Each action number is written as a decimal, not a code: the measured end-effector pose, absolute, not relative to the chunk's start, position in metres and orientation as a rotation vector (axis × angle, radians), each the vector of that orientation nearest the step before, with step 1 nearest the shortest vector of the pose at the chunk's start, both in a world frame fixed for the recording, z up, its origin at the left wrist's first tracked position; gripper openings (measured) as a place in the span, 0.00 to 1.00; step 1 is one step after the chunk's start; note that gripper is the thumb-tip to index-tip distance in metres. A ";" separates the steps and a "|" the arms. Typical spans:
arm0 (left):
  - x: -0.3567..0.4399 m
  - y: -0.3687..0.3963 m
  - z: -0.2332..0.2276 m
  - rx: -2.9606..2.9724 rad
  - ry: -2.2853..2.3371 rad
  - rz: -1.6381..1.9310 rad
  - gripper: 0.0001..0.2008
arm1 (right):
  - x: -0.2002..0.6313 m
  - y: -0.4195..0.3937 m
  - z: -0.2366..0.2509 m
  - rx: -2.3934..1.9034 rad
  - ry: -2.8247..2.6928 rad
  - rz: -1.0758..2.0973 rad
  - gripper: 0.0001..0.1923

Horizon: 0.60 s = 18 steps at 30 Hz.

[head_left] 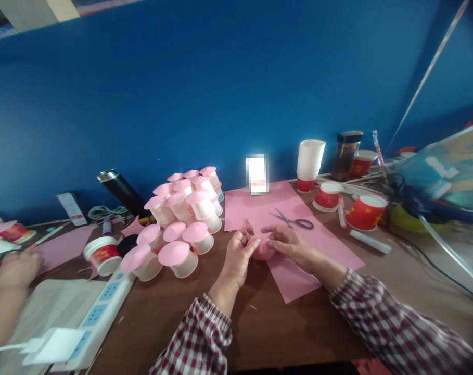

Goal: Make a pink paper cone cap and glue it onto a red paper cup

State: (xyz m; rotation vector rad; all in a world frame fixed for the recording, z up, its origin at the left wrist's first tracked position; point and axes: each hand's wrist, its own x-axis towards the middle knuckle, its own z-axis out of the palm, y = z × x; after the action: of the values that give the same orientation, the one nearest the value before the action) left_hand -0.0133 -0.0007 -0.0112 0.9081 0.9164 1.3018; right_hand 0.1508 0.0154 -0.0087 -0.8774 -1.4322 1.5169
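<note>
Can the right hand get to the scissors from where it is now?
Probably yes. The scissors lie in the open on the pink paper sheet, just beyond the right hand, with nothing between them. That hand is busy on a pink-covered cup together with the left hand.

The scene is evenly lit and moderately bright, with soft light falling from above and in front. Shadows are faint: a dim one lies on the brown surface (pixel 259 323) beneath the forearms. The blue wall (pixel 220 88) darkens toward its upper corners. Wide-angle distortion bends the surface's far edge and stretches things at the sides. The co-worker's hand (pixel 13 271) at the left edge is smeared by blur, as is the bag (pixel 447 166) at right. 1 small pixelated patch (pixel 257 174) stands at centre. Overall sharpness is low.
</note>
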 end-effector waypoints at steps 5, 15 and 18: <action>-0.014 -0.003 -0.007 0.887 0.926 1.284 0.21 | 0.151 0.017 -0.013 -0.887 -1.435 1.519 0.21; -0.014 0.000 -0.013 0.864 0.889 1.331 0.21 | 0.150 0.014 -0.007 -0.915 -1.472 1.518 0.22; -0.014 0.000 -0.012 0.843 0.894 1.351 0.22 | 0.149 0.014 -0.008 -0.921 -1.461 1.511 0.22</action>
State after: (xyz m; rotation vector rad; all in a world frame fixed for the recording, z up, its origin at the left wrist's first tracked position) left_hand -0.0140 0.0002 -0.0124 0.8425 0.8939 1.3508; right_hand 0.1492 0.0141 -0.0075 -0.9212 -1.4612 1.5110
